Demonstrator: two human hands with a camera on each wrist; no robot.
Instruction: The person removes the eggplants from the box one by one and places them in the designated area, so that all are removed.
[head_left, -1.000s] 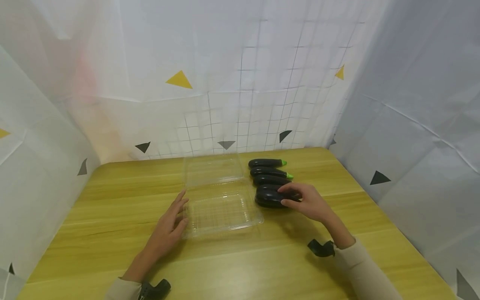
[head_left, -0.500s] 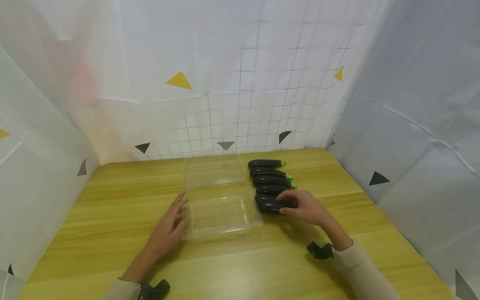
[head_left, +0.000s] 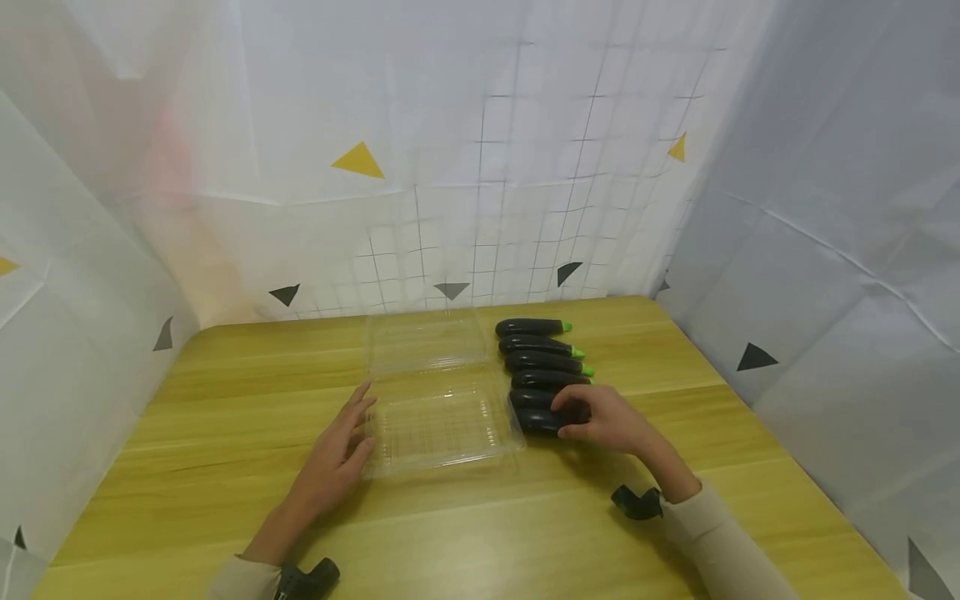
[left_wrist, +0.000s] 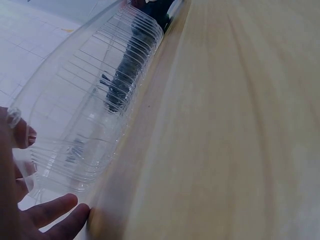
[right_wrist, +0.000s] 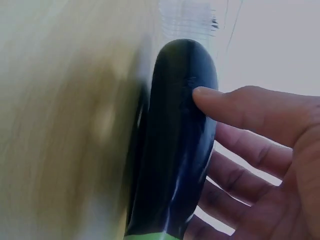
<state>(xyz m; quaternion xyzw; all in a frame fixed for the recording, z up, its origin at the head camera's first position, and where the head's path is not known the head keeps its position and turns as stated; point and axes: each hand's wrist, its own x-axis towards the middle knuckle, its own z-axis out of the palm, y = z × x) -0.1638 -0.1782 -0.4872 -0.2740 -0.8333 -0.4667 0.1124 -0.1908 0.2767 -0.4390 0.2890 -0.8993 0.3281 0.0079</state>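
My right hand [head_left: 611, 419] holds the nearest dark purple eggplant [head_left: 536, 422] between thumb and fingers. In the right wrist view this eggplant [right_wrist: 180, 140] lies against the wooden surface, its green stem end at the bottom edge and my thumb [right_wrist: 235, 107] on its side. Several more eggplants [head_left: 534, 360] lie side by side behind it in a row, green stems to the right. My left hand [head_left: 326, 471] rests at the left edge of a clear plastic clamshell box [head_left: 442, 458], fingers extended. In the left wrist view its fingertips overlap the box rim [left_wrist: 45, 65].
The box's lid [head_left: 427, 342] lies folded back towards the rear wall. Beneath everything is a yellow wood-grain table [head_left: 465, 533]. White sheets [head_left: 420, 100] with grid lines and triangle marks enclose it at the back and both sides. A dark wrist mount [head_left: 637, 502] sits on my right wrist.
My right hand has shifted slightly nearer to me with the nearest eggplant. Another eggplant now shows clearly behind it, and more green stems are visible. My left hand has stayed put.
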